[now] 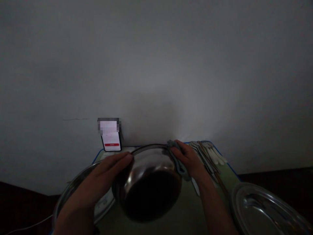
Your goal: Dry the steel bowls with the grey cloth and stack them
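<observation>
A steel bowl (149, 189) is tipped on its side in the middle of the table, its dark underside facing me. My left hand (107, 173) lies against the bowl's left rim with its fingers stretched out, steadying it. My right hand (187, 158) is closed on a grey cloth (179, 166) and presses it against the bowl's upper right rim.
A round steel plate (73, 191) lies under my left arm. Another steel tray (264, 209) sits at the lower right. Several spoons, forks and chopsticks (207, 155) lie beyond my right hand. A lit phone (111, 140) leans on the grey wall behind the table.
</observation>
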Demonstrator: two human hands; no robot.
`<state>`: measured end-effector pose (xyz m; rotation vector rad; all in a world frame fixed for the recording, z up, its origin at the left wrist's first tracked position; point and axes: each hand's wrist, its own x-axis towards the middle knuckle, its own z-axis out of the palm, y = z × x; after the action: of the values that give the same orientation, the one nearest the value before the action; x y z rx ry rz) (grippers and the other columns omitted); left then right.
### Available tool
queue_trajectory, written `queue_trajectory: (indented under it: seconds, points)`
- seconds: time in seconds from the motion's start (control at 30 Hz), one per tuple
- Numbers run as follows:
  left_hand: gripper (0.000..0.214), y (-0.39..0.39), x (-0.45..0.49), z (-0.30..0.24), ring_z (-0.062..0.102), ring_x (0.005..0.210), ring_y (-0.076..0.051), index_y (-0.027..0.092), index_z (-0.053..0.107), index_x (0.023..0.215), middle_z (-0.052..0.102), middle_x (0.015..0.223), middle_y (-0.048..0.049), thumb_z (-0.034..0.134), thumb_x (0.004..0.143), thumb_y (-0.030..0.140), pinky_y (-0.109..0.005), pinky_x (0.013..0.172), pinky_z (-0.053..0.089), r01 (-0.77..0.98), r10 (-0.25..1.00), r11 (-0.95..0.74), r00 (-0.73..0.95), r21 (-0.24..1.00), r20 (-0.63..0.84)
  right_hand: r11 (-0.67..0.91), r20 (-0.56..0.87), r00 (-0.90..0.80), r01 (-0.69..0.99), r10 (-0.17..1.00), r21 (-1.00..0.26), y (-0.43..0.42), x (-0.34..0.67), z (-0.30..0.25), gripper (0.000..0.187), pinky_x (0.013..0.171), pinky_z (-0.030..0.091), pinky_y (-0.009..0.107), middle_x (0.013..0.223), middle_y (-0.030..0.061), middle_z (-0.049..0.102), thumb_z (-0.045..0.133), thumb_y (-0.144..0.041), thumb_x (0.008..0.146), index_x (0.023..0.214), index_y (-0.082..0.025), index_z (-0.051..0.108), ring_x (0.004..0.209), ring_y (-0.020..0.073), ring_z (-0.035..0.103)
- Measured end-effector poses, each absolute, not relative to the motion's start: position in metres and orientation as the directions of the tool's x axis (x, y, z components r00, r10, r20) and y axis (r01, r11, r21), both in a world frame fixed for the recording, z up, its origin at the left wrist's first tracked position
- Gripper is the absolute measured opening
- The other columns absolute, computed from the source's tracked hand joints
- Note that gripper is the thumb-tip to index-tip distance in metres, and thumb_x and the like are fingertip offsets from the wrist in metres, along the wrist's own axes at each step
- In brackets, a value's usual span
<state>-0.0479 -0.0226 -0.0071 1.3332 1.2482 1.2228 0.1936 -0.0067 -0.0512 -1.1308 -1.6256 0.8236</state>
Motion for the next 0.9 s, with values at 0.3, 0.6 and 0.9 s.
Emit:
queue_trajectory:
  seconds: [0.3, 0.6, 0.9]
  points:
    - [0.037, -0.019, -0.02, -0.007, 0.052, 0.056, -0.013, 0.019, 0.064, 0.061, 0.06, 0.059, 0.0001, 0.059, 0.081, 0.05, -0.022, 0.051, 0.041, 0.314, 0.956, -0.155, 0.288, 0.937, 0.062, 0.3, 0.275, -0.138, 0.225, 0.952, -0.927, -0.013, 0.189, -0.046, 0.02, 0.059, 0.037, 0.023, 0.063, -0.0042, 0.056, 0.063, -0.038, 0.078, 0.071, -0.019, 0.062, 0.063, 0.012, 0.049]
    - [0.025, -0.004, -0.011, -0.014, 0.05, 0.048, -0.012, 0.018, 0.063, 0.062, 0.057, 0.052, 0.0029, 0.068, 0.069, 0.041, -0.023, 0.046, 0.039, -0.25, 0.925, -0.011, -0.37, 0.968, -0.085, 0.128, -0.103, 0.364, -0.557, 0.926, -0.821, 0.005, 0.169, -0.059, 0.03, 0.055, 0.046, 0.023, 0.059, -0.0059, 0.063, 0.077, -0.046, 0.064, 0.076, -0.02, 0.068, 0.055, 0.0119, 0.056]
    - [0.034, -0.006, 0.008, -0.025, 0.05, 0.066, -0.013, 0.019, 0.063, 0.074, 0.06, 0.067, 0.0029, 0.057, 0.083, 0.052, -0.021, 0.059, 0.041, 0.062, 0.912, -0.216, -0.342, 0.974, 0.224, -0.062, -0.291, 0.127, -0.826, 0.948, -0.56, 0.022, 0.152, -0.087, 0.021, 0.083, 0.056, 0.035, 0.071, 0.0006, 0.074, 0.06, -0.04, 0.081, 0.077, -0.021, 0.069, 0.088, 0.0202, 0.07]
